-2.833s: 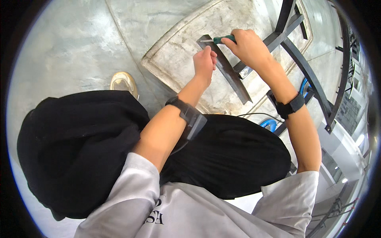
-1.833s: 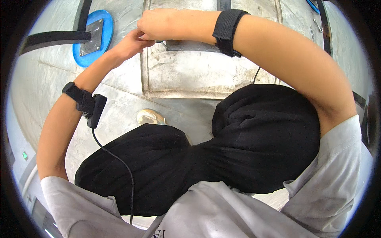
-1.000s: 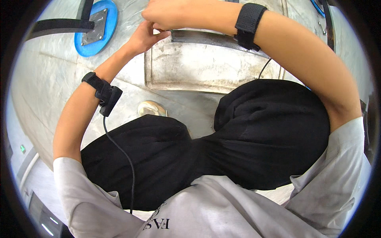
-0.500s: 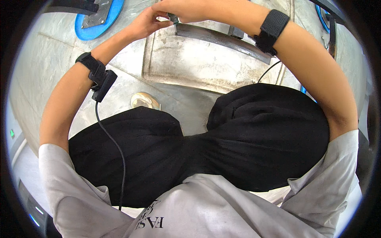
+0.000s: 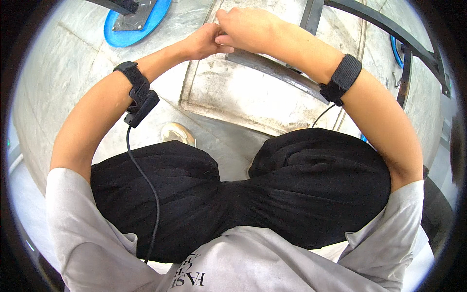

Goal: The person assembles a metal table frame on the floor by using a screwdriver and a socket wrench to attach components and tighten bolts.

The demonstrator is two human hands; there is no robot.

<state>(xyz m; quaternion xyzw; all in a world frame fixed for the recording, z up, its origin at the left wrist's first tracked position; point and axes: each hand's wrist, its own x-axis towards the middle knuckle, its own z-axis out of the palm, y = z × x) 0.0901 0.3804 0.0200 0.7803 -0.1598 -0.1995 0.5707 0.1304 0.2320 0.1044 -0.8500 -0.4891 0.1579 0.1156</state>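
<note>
Both hands meet at the top of the head view, over the left end of a dark metal bar. My left hand (image 5: 204, 43) has its fingers bent inward against my right hand. Across and above them reaches my right hand (image 5: 249, 30), its fingers curled and its back turned up. Whatever lies between the fingers is hidden. The dark metal bar (image 5: 279, 74) rests on a scuffed pale board (image 5: 219, 95) and runs off to the right beneath my right forearm.
A blue round base (image 5: 114, 36) with a bolted plate stands at the far left; another blue base (image 5: 396, 51) shows at the right. A black metal frame (image 5: 374, 18) crosses the upper right. Cables run from both wrist straps. My shoe (image 5: 177, 134) is beside the board.
My hands sit slightly lower and farther right in the picture, still together. A small dark green piece seen between them before is now covered. More of the black frame shows.
</note>
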